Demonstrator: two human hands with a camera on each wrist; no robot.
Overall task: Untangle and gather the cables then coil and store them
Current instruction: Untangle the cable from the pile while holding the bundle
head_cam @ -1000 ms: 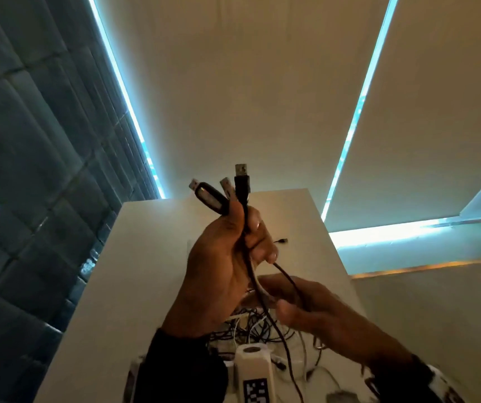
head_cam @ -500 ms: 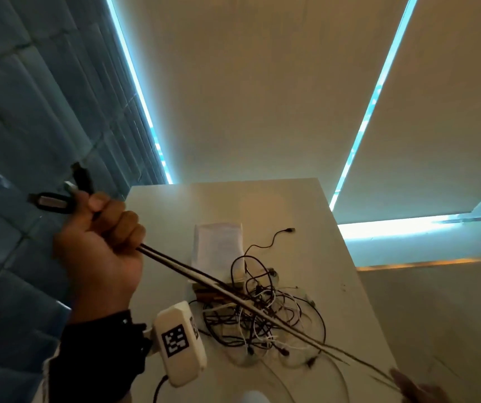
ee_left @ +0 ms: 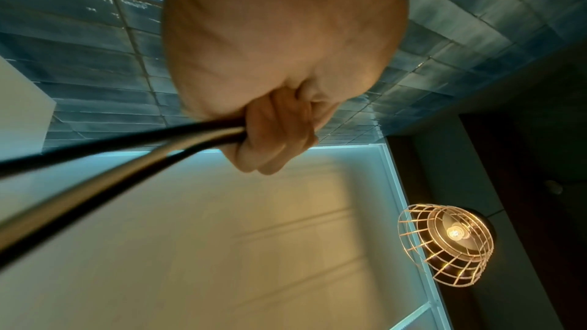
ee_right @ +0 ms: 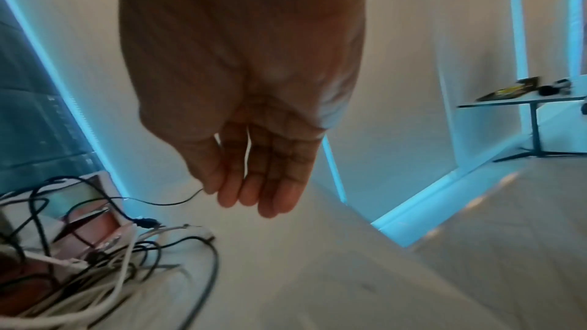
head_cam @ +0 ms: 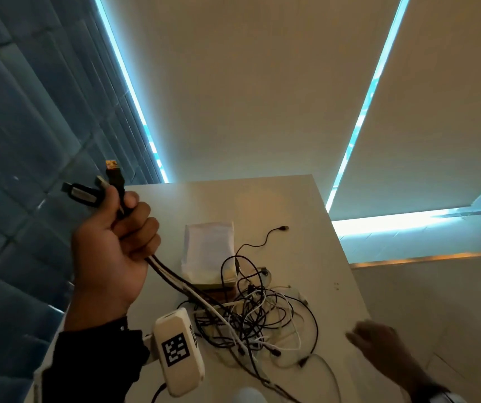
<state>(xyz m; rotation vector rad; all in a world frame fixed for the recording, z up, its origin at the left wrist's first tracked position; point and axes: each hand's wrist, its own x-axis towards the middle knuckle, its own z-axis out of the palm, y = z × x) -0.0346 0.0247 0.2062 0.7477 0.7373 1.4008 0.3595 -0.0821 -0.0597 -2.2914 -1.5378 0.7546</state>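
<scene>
My left hand is raised over the table's left side, fist gripping a bundle of cables. Their USB plugs stick up above the thumb. The strands run slack from the fist down into a tangle of black and white cables on the white table. In the left wrist view the curled fingers clamp the dark strands. My right hand hovers at the table's right edge, beside the tangle. In the right wrist view its fingers are straight and hold nothing.
A white folded packet lies behind the tangle, and a brown box sits partly under the cables. One black cable end trails toward the far right. Blue tiled wall stands close on the left. A small side table stands off right.
My left hand has swung back from the far left toward the table. The bundle, taut half a second ago, now hangs slack. My right hand has let go and risen to the table's right edge.
</scene>
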